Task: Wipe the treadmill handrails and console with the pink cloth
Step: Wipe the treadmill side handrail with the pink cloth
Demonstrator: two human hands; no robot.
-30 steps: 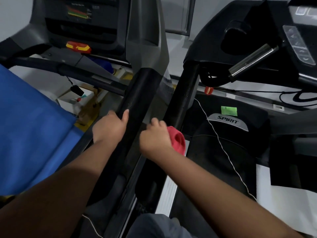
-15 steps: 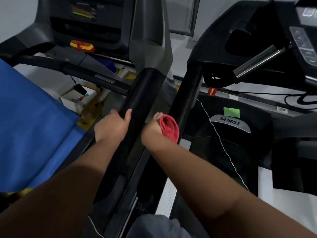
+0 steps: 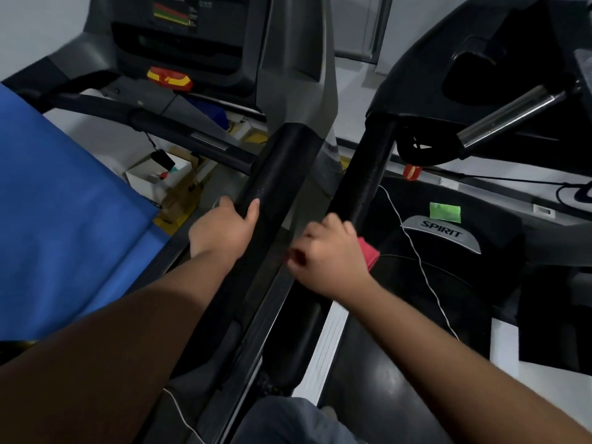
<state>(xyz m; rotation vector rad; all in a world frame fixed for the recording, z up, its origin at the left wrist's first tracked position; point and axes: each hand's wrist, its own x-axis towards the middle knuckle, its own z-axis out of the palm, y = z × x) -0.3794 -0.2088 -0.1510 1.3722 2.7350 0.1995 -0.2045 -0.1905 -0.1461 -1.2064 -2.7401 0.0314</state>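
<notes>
Right hand (image 3: 330, 251) has slid back down the dark handrail (image 3: 362, 187) — fingers curled, bunching the pink cloth (image 3: 369, 253) against it. Left hand (image 3: 222, 230) still grips the neighbouring rail (image 3: 275, 174), thumb on top — probably another wiping stroke.

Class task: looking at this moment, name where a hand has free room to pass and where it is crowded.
Free: the gap between the left handrail and the right handrail, ahead of both hands. Also the dark deck beside the SPIRIT cover, bordered by the white cord. Crowded: where the left hand grips its rail and the right hand holds the pink cloth.
</notes>
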